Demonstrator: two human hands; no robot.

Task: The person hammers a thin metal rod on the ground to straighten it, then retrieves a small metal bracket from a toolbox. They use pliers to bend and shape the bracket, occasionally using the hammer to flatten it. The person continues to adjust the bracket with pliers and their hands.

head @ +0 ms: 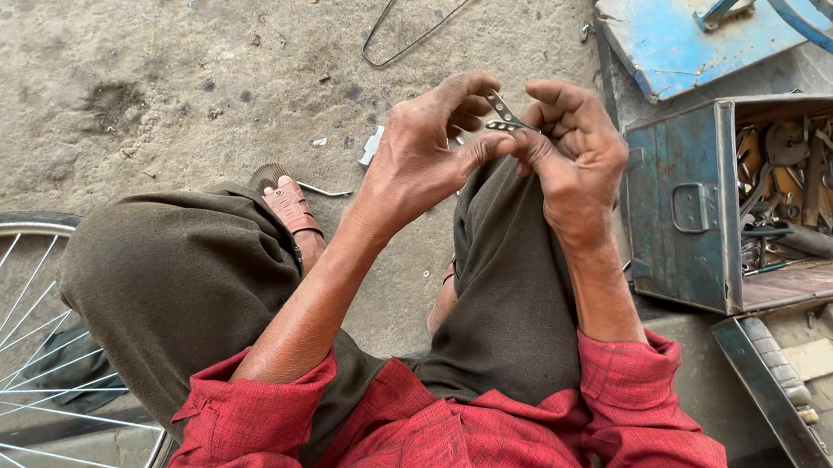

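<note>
I squat with my knees drawn up, both hands held above my right knee. My left hand (425, 153) and my right hand (569, 145) meet at the fingertips around a small shiny metal link piece (505, 116), like a short bit of bicycle chain. Fingers of both hands pinch it from either side. Both hands are dark with grease. Red sleeves are rolled to the elbows.
A spoked bicycle wheel (7, 370) lies at my left. An open blue metal toolbox (696, 210) full of tools stands at my right, its blue lid (689, 24) behind it. A bent wire (418, 23) and small metal bits lie on the concrete floor ahead.
</note>
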